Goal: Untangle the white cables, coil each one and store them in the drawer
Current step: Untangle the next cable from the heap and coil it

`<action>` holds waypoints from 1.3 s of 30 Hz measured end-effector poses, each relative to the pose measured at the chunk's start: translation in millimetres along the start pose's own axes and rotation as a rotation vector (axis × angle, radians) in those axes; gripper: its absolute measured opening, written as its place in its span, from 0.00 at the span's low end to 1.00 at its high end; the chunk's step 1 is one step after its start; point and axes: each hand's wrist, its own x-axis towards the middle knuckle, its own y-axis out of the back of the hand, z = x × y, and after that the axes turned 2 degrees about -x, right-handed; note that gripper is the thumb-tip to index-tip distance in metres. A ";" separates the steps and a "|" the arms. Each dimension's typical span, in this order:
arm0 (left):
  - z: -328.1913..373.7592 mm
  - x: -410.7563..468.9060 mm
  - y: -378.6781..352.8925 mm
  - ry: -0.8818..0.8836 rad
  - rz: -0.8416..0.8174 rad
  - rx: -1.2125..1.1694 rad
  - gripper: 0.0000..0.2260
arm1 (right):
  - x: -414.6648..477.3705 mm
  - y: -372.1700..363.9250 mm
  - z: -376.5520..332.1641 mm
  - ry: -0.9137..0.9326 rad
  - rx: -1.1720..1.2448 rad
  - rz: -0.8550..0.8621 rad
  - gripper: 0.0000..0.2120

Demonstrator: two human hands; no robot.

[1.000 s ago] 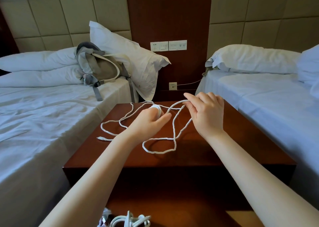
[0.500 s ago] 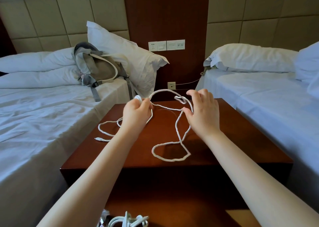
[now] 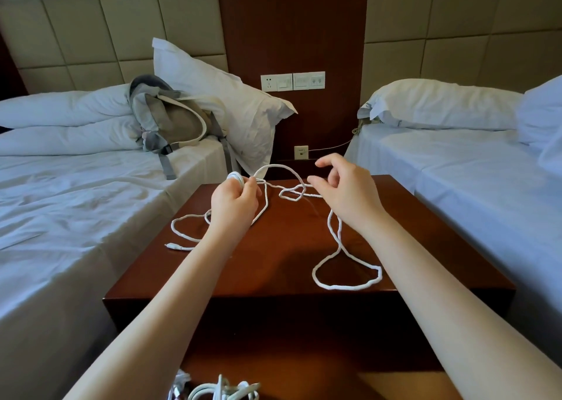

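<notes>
On dark wooden nightstand (image 3: 273, 266): white cable (image 3: 346, 285) lying slack, with a loose loop near the front edge and a knot-like crossing toward the back; plug end (image 3: 174, 246) flat near the left edge; small wound coil (image 3: 235, 176) gripped in left hand (image 3: 234, 203), fingers curled round it; right hand (image 3: 346, 190) raised over the crossing, thumb and forefinger apart, other fingers loosely curled, nothing gripped; touch on cable not discernible; bundle of white cables (image 3: 225, 393) at bottom of view.
</notes>
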 end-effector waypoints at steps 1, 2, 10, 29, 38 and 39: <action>1.0 -0.8 -0.4 -0.017 -0.013 -0.020 0.16 | 0.3 -0.1 -6.6 -0.011 0.034 -0.029 0.17; 2.8 -2.5 -0.6 -0.039 -0.031 -0.041 0.16 | -0.6 -2.2 -11.7 -0.026 0.057 -0.064 0.18; 30.0 -21.9 0.5 -0.143 -0.346 -0.168 0.16 | -8.3 -24.3 -6.7 -0.260 0.160 -0.005 0.26; -3.1 -6.4 -1.6 0.139 -0.182 0.042 0.09 | 1.4 -46.2 13.6 0.038 -0.060 -0.059 0.18; -10.2 -3.2 -2.0 0.052 -0.056 0.051 0.13 | -6.0 -38.2 13.3 -0.320 0.189 0.151 0.13; -11.4 -2.8 -2.3 0.037 -0.046 0.084 0.15 | -6.5 -37.2 15.4 -0.307 0.174 0.162 0.13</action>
